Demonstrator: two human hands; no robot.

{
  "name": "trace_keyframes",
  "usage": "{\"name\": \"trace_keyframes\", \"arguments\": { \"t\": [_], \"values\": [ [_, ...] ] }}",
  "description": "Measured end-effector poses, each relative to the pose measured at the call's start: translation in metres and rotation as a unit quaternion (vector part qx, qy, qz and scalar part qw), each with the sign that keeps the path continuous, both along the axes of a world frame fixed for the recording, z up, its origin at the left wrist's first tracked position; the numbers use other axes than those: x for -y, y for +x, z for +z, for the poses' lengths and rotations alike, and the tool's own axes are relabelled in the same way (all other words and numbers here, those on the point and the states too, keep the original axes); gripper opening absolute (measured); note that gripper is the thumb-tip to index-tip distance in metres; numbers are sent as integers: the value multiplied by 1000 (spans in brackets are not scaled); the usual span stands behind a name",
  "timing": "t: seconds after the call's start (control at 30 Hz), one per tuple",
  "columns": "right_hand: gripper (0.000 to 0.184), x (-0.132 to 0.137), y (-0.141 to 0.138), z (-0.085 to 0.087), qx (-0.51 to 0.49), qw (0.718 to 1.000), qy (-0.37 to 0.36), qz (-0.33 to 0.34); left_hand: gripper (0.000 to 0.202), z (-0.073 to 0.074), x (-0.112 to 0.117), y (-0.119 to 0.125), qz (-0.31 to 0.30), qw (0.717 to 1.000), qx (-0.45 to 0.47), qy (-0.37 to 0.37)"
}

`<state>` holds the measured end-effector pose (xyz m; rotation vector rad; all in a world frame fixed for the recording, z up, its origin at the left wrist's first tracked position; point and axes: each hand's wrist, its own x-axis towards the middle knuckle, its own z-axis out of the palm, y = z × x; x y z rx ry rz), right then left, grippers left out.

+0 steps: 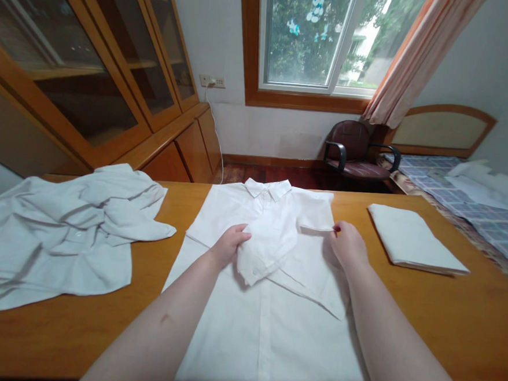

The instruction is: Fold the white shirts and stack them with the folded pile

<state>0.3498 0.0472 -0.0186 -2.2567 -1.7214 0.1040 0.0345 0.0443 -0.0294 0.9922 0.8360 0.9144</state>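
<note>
A white shirt (244, 335) lies front up on the wooden table, its collar (268, 188) toward the window. Both sleeves are laid across its front. My left hand (231, 244) grips a bunched part of the shirt, a cuff by its look, just left of the button line. On the right side, my right hand (347, 240) pinches the edge of a sleeve fold near the shoulder. A pointed flap of cloth slants down to the right between the hands.
A crumpled white shirt (77, 230) lies at the table's left. Folded white cloth (416, 236) rests on the right. Beyond the table (453, 320) stand a glass-fronted cabinet (172, 121), an office chair (355, 145) and a bed (487, 212).
</note>
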Motion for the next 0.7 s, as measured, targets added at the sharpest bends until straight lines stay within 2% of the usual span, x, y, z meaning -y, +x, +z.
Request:
{"name": "trace_keyframes", "arguments": {
  "t": [0.13,0.23,0.3,0.4,0.53,0.7],
  "values": [
    [21,-4,14,1,-16,995,-9,-97,31,-1,1,-9,-101,991,-2,-83],
    [25,-7,22,-2,-24,995,-34,-94,23,3,3,-13,-169,976,-54,-122],
    [25,-9,24,-4,-27,995,-54,-82,20,7,4,-15,-176,973,-78,-124],
    [24,-10,28,-7,-29,994,-60,-87,21,14,4,-18,-155,977,-92,-116],
    [27,-11,36,-9,-36,992,-56,-103,22,21,-1,-29,-133,982,-72,-112],
    [25,-11,47,-11,-59,991,-72,-94,24,25,-7,-51,-158,980,-43,-117]
  ]
}}
